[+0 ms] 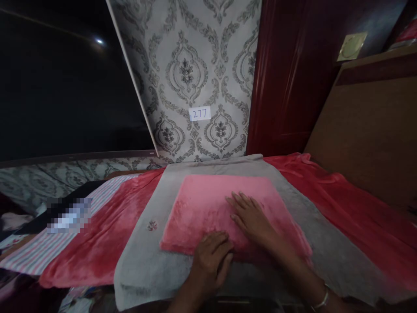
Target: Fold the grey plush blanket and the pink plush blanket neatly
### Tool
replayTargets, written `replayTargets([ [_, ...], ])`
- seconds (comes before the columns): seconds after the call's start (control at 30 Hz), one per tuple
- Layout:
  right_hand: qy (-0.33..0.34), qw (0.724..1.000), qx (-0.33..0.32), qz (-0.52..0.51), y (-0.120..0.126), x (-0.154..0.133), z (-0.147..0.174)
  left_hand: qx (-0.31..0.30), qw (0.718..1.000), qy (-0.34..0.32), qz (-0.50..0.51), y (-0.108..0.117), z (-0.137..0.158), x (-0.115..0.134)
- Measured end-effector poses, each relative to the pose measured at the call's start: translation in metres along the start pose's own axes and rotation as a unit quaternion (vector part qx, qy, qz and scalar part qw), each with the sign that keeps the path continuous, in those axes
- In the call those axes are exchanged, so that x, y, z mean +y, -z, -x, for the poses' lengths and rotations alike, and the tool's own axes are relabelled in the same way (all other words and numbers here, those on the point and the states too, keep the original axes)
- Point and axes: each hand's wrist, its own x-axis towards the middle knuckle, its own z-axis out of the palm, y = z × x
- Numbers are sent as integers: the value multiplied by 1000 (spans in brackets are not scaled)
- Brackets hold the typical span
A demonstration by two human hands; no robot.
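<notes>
A pink, plush, neatly squared piece (198,204) lies flat in front of me; whether it is a folded blanket or a cushion I cannot tell. Under it spreads a grey plush cloth (143,256) with a small flower motif at the left. My right hand (249,213) rests palm down on the pink piece, right of its middle, fingers stretched and spread. Nearer to me, my left hand (211,252) lies over its front edge, fingers slightly bent and thumb apart. Neither hand grips anything that I can see; both palms are hidden.
Red plush cloth (107,234) shows on both sides of the grey one, over a striped cloth (35,248) at the left. A large dark screen (71,82) stands back left. Patterned wallpaper carries a paper label (200,113) reading 277. A brown board (368,130) leans at the right.
</notes>
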Motion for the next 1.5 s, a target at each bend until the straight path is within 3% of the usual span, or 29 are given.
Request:
replayTargets([
  [0.1,87,996,-2,-2,-10,-20,1,22,999,25,-14,17,-13,-13],
  [0.2,131,991,9,3,-22,-27,7,-53,990,66,-111,18,-18,-38],
  [0.33,141,989,28,13,-31,-23,10,-166,958,103,-212,1,0,-65],
  [0.47,142,989,41,23,-33,-22,10,-173,949,117,-238,-10,18,-67],
  [0.63,134,990,34,20,-32,-22,11,-204,944,143,-215,-3,12,-62],
  [0.77,125,992,29,9,-32,-22,12,-189,936,201,-220,11,12,-66],
  [0.97,118,993,22,-4,-32,-22,12,-140,920,285,-229,22,35,-76],
  [1.13,113,993,16,-5,-31,-23,12,-104,927,286,-220,23,43,-79],
  [1.5,111,994,1,-11,-23,-26,12,-93,926,288,-228,23,41,-77],
])
